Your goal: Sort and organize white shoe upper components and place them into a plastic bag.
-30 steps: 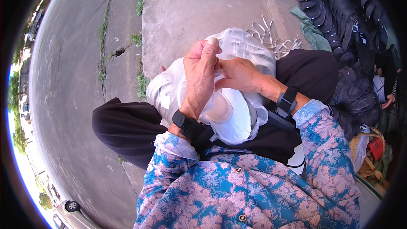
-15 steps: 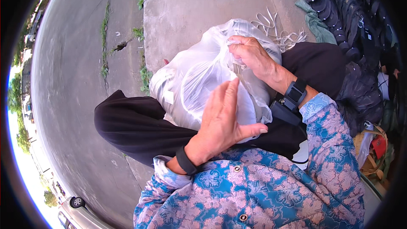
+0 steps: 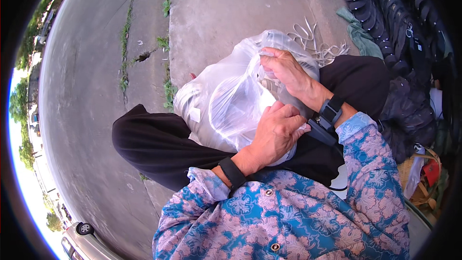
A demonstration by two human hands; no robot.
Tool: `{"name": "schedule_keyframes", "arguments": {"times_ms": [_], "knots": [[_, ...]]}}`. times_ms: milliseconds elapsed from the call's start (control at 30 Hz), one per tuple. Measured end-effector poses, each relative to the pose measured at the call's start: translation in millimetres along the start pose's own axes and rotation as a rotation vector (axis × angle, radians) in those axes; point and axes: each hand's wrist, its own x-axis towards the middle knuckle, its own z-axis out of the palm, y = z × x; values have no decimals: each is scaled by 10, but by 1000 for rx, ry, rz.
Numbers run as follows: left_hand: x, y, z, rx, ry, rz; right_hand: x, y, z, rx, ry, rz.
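Note:
A bulging clear plastic bag (image 3: 221,101) rests on my lap, over black trousers (image 3: 159,149). My left hand (image 3: 276,132) presses and grips the near side of the bag, fingers curled into the plastic. My right hand (image 3: 284,70) pinches the plastic at the bag's top, far side. Pale contents show dimly through the plastic; what they are I cannot tell. Both wrists carry dark bands.
A bundle of white strips (image 3: 317,43) lies on the concrete (image 3: 231,9) beyond the bag. A heap of dark items (image 3: 390,24) and a green cloth (image 3: 358,36) are at the right. Weeds (image 3: 168,91) line the kerb; road (image 3: 82,91) at left, car (image 3: 86,240) below.
The bag has been turned and pulled up on my lap. My left hand dropped from the bag's top to its near side and closed on it; my right hand stayed at the top.

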Motion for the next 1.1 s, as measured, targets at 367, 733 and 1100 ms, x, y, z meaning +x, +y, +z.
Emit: {"name": "schedule_keyframes", "arguments": {"times_ms": [367,733,1100], "knots": [[-126,-114,-499,282,368,-110,-84,81,-86,102,-150,28],[-139,-12,-819,393,250,-101,-419,-160,65,-235,-221,-69],[-72,-122,-1131,418,180,-151,-533,-57,260,-44,-190,133]]}}
